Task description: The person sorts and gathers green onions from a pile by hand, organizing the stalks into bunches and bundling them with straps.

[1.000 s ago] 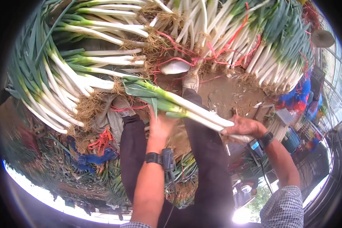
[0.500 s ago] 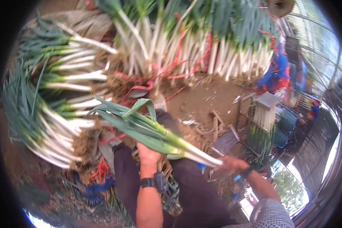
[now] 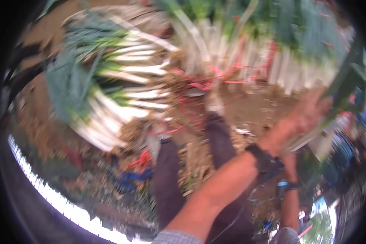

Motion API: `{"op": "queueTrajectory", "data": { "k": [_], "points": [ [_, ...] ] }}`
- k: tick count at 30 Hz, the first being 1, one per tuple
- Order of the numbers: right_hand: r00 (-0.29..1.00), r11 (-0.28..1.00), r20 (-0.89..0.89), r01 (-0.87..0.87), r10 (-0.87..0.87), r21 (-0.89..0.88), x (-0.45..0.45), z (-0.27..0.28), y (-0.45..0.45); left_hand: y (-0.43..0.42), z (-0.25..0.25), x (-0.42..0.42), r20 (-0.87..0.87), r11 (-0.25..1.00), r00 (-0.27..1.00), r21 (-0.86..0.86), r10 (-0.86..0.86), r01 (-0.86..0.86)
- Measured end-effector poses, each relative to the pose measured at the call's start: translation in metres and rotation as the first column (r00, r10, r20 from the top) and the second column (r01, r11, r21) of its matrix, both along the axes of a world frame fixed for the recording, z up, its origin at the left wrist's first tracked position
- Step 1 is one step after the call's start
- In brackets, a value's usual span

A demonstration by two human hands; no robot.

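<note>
My left hand [image 3: 311,112], with a dark watch on its wrist, is closed around the middle of the leeks [image 3: 347,73] at the right. Their green leaves point up and right, and the white stems run down and left. Below it, my right hand [image 3: 288,162] is at the white lower end of the same leeks, its fingers partly hidden and blurred. To the left lies a pile of leeks [image 3: 140,71] with roots facing right. Upright leeks [image 3: 288,67] stand packed in a row at the back, pink-red ribbon [image 3: 268,61] around some.
My legs [image 3: 171,179] extend forward over the soil [image 3: 248,105], which is strewn with dry scraps. Red string [image 3: 140,160] and blue cloth [image 3: 128,179] lie left of them. Blurred blue items [image 3: 341,154] stand at the right edge.
Both hands have moved the leeks to the right; the left hand has swung far over from between my knees. The leaves now point up-right instead of left. The camera view has turned left.
</note>
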State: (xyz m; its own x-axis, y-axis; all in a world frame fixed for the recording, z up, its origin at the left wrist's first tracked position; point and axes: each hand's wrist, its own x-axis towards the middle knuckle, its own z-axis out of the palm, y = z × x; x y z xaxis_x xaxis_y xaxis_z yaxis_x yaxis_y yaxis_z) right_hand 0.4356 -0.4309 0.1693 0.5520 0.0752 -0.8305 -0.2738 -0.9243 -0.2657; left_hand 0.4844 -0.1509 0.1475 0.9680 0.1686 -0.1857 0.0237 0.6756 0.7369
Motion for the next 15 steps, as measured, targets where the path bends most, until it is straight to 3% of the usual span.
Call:
{"op": "queueTrajectory", "data": {
  "k": [1,2,3,4,6,7,8,9,10,11,12,14,15],
  "points": [
    [0.996,0.996,0.047,-0.074,0.071,0.044,0.032,-0.031,-0.039,0.024,0.008,-0.011,-0.088,0.993,0.996,0.117,0.027,-0.016],
    [0.998,0.991,0.068,0.009,-0.018,0.137,0.059,-0.045,-0.03,0.027,-0.012,-0.039,-0.223,0.984,0.972,0.176,0.077,-0.038],
    [0.972,0.99,0.21,-0.077,0.101,-0.121,0.077,-0.049,0.004,0.018,-0.041,-0.068,-0.338,0.973,0.932,0.225,0.131,-0.055],
    [0.962,0.994,0.256,-0.082,0.098,-0.072,0.091,-0.072,-0.019,0.013,-0.069,-0.096,-0.437,0.961,0.88,0.266,0.184,-0.069],
    [0.936,0.994,0.341,-0.105,0.091,0.024,0.119,-0.119,-0.066,0.062,-0.094,-0.195,-0.63,0.978,0.776,0.184,0.039,0.101],
    [0.94,0.982,0.293,-0.187,0.177,0.006,0.115,-0.127,-0.06,0.078,-0.107,-0.245,-0.802,0.95,0.592,0.237,0.073,0.205],
    [0.932,0.963,0.248,-0.27,0.264,-0.009,0.109,-0.132,-0.058,0.092,-0.123,-0.303,-0.841,0.939,0.529,0.265,0.114,0.219],
    [0.953,0.961,0.128,-0.278,0.274,0.016,0.101,-0.151,-0.07,0.103,-0.126,-0.354,-0.924,0.954,0.344,0.239,0.166,0.183],
    [0.977,0.977,-0.007,-0.212,0.213,0.021,0.077,-0.142,-0.036,0.103,-0.144,-0.421,-0.889,0.844,0.311,0.431,0.336,0.319],
    [0.972,0.977,-0.1,-0.215,0.213,-0.006,0.046,-0.128,0.016,0.113,-0.138,-0.474,-0.888,0.858,0.258,0.443,0.38,0.26],
    [0.959,0.975,-0.19,-0.219,0.209,-0.032,0.018,-0.117,0.061,0.122,-0.136,-0.523,-0.907,0.854,0.163,0.421,0.389,0.305],
    [0.912,0.937,-0.215,-0.342,0.35,0.076,-0.025,-0.137,0.097,0.129,-0.127,-0.604,-0.938,0.923,-0.008,0.339,0.346,0.183],
    [0.889,0.908,-0.191,-0.4,0.417,0.123,-0.048,-0.152,0.11,0.123,-0.131,-0.654,-0.941,0.934,-0.002,0.336,0.338,0.118]
  ]
}}
